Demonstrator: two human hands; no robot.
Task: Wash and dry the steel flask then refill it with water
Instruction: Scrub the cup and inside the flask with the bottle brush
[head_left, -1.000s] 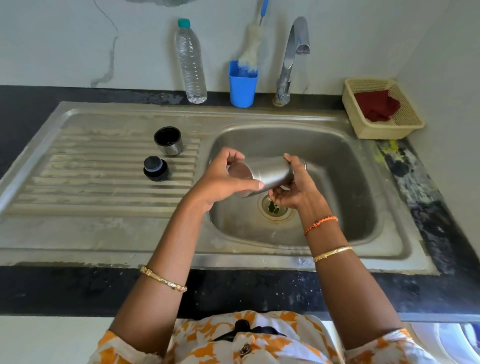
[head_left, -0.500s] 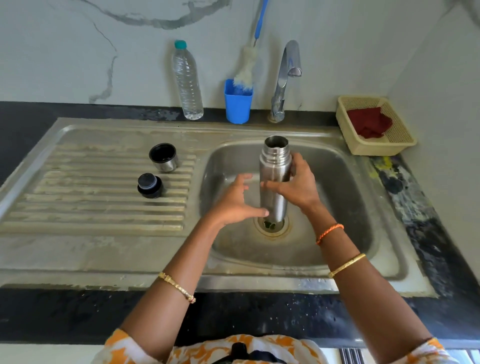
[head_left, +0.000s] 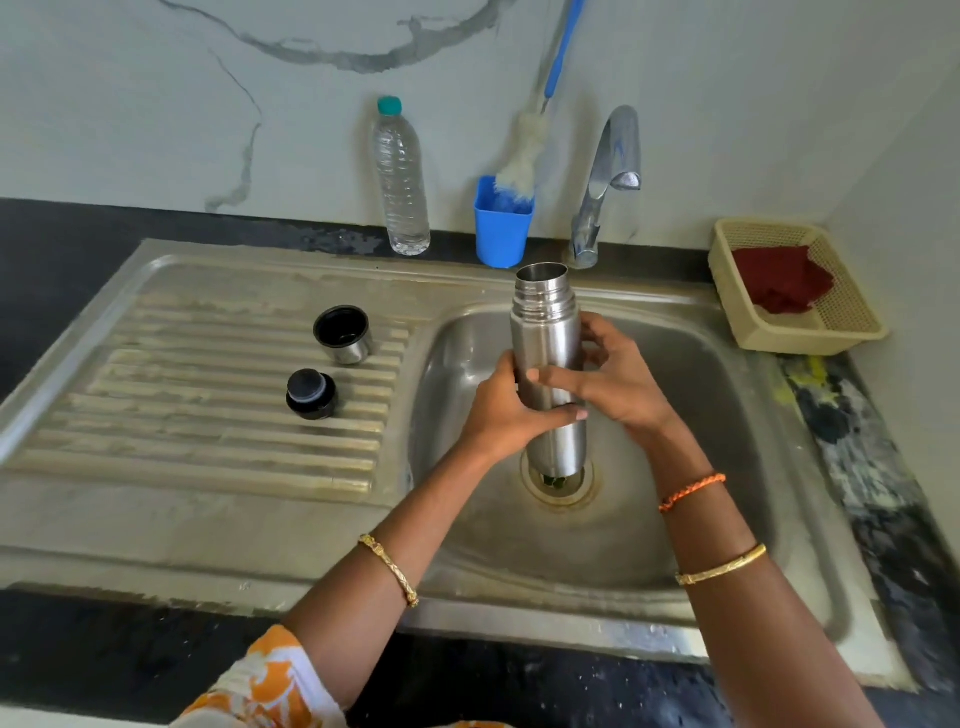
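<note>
Sink (head_left: 810, 582): steel unit in a dark counter; ribbed drainboard on the left, basin on the right with the drain at its middle.
Tap (head_left: 605, 179): chrome spout behind the basin, no water seen running.
Basket (head_left: 852, 332): cream plastic, on the counter to the right of the basin, holding a dark red cloth (head_left: 779, 278), the likely means of drying.
Plastic bottle (head_left: 401, 179): clear, teal cap, upright against the wall; a likely source for the refill.
Blue holder (head_left: 501, 234): beside the tap, with a bottle brush (head_left: 524, 156) standing in it.
Steel flask (head_left: 545, 332): upright, open mouth uppermost, held over the basin with its base just above the drain; whether it touches the basin floor cannot be told.
Left hand (head_left: 501, 410): wrapped round the lower body of the flask, thumb across the front, gripping.
Right hand (head_left: 618, 379): on the far side of the flask body, fingers loosely curved against it, index finger laid across the front.
Cup lid (head_left: 343, 332): on the drainboard, open side up.
Stopper (head_left: 310, 395): black, on the drainboard just in front of the cup lid.
Step in hand: judged to be the washing stage, exterior or readiness to rinse.
Handling advice: keep one firm grip low on the wet steel; hold the mouth below the spout; use the brush for the narrow inside.
</note>
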